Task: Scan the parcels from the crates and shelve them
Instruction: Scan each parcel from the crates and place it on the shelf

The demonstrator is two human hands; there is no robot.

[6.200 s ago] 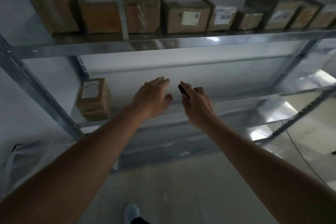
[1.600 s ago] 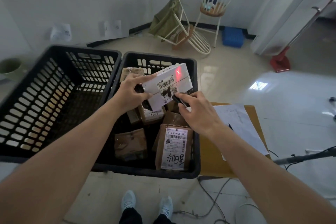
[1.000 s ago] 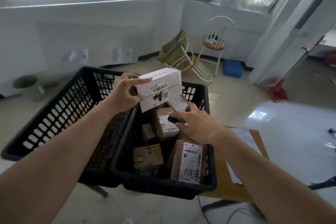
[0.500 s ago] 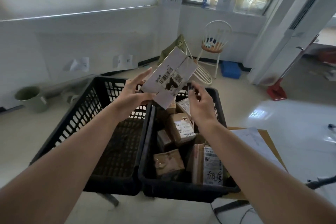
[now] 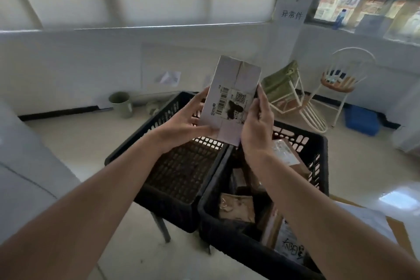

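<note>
Here, two black slatted crates sit side by side below the raised arms: the left crate (image 5: 179, 175) shows only its mesh floor, while the right crate (image 5: 318, 166) holds several brown parcels (image 5: 236, 208), the nearest one (image 5: 292, 249) bearing large handwritten characters that are too blurred to read. Above them the white parcel (image 5: 231, 98) is held upright in the air, its label with a barcode, a QR code and a black scribble facing the camera. The left hand (image 5: 188, 120) cups its lower left edge with fingers wrapped behind, the right hand (image 5: 256, 120) presses its right edge with fingers extended, and a wall sign (image 5: 292, 15) far right reads 异常件.
</note>
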